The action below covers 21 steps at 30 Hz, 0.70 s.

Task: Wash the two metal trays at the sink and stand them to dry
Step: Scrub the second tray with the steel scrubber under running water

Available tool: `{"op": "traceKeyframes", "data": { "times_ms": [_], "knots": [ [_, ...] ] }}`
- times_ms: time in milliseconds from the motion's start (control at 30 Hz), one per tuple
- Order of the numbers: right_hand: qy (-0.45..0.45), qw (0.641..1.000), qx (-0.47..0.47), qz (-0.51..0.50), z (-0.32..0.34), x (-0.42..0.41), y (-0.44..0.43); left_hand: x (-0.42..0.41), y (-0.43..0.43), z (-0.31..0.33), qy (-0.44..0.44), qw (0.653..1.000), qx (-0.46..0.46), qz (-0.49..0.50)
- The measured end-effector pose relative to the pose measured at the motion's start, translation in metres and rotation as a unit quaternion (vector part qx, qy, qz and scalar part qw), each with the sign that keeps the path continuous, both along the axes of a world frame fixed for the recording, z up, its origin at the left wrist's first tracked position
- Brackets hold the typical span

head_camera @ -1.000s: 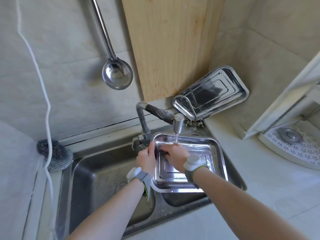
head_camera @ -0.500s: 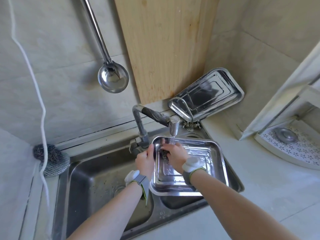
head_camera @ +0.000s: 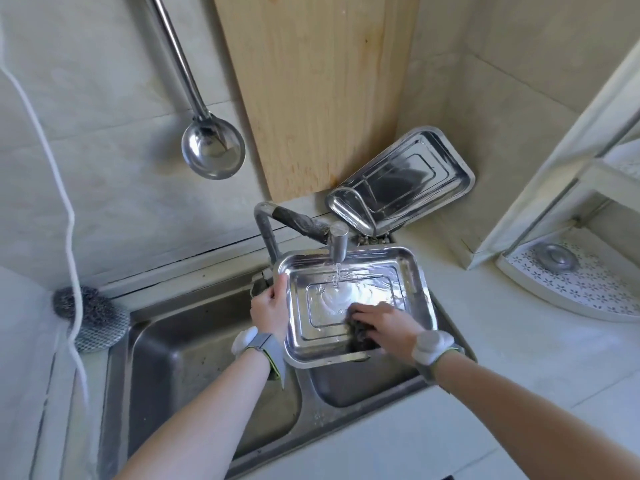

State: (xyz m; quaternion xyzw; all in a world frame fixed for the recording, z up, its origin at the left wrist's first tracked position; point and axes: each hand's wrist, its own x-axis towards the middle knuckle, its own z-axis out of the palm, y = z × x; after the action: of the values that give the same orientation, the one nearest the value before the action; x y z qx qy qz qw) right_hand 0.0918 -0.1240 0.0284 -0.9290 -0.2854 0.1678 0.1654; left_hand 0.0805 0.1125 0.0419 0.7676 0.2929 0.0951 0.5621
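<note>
Two trays are in play, and the scrubbing has shifted ground on the one under the tap. A second ago the right hand [head_camera: 384, 322] worked at the far left corner of the tray in the sink [head_camera: 412, 296], close beside the left hand and right under the faucet [head_camera: 337, 245]; now it has swept back to the near right part of the tray floor, well apart from the left hand [head_camera: 272, 311]. Its fingers are curled down and pressed together on a dark scrubbing pad [head_camera: 362, 332] — the pad shows just beneath and toward the wrist side of the fingertips. With the hand out of the way, the water stream lands bare on the tray floor, beyond those fingers, and spreads in a white sheet.

Left-hand fingers stay clamped on the tray's left rim, thumb on top, holding it level over the smaller basin of the sink [head_camera: 194, 344].

My reading: the far corner is done and the near side is getting its turn — so the scouring of this tray looks well along, with a rinse and standing it up left to do. The other tray [head_camera: 405, 178] already leans on edge against the wall and wooden board [head_camera: 311, 91], well beyond both hands.
</note>
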Motion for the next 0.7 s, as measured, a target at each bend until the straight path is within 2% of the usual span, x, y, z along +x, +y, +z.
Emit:
{"op": "traceKeyframes", "data": {
  "times_ms": [100, 167, 233, 267, 333, 367, 433, 600, 700],
  "knots": [
    [-0.017, 0.977, -0.039, -0.207, -0.003, 0.026, -0.028, -0.003, 0.007, 0.001, 0.008, 1.0, -0.008, -0.009],
    [-0.023, 0.962, -0.005, -0.271, 0.005, 0.034, -0.002, -0.004, 0.0, 0.001, 0.017, 1.0, -0.008, -0.02],
    [-0.011, 0.974, 0.065, -0.218, 0.017, 0.027, 0.046, -0.005, -0.008, 0.001, 0.014, 1.0, -0.015, -0.017],
    [-0.012, 0.985, 0.094, -0.143, 0.018, 0.017, 0.068, -0.004, -0.011, 0.003, 0.011, 1.0, -0.014, -0.015],
    [-0.006, 0.996, 0.084, 0.026, 0.015, -0.01, 0.091, -0.001, -0.012, 0.006, 0.008, 1.0, -0.014, -0.007],
    [-0.013, 0.995, 0.076, 0.07, 0.012, -0.019, 0.086, 0.001, -0.011, 0.008, 0.007, 1.0, -0.02, -0.006],
    [-0.031, 0.994, 0.077, 0.067, 0.008, -0.022, 0.06, 0.0, -0.007, 0.012, 0.002, 1.0, -0.028, -0.003],
    [-0.114, 0.989, 0.047, -0.086, 0.01, -0.003, 0.042, -0.003, -0.011, 0.004, -0.011, 0.999, -0.023, -0.024],
    [-0.172, 0.982, 0.066, -0.038, 0.019, 0.0, 0.072, -0.008, -0.015, 0.003, -0.022, 0.999, -0.02, -0.024]
  ]
}}
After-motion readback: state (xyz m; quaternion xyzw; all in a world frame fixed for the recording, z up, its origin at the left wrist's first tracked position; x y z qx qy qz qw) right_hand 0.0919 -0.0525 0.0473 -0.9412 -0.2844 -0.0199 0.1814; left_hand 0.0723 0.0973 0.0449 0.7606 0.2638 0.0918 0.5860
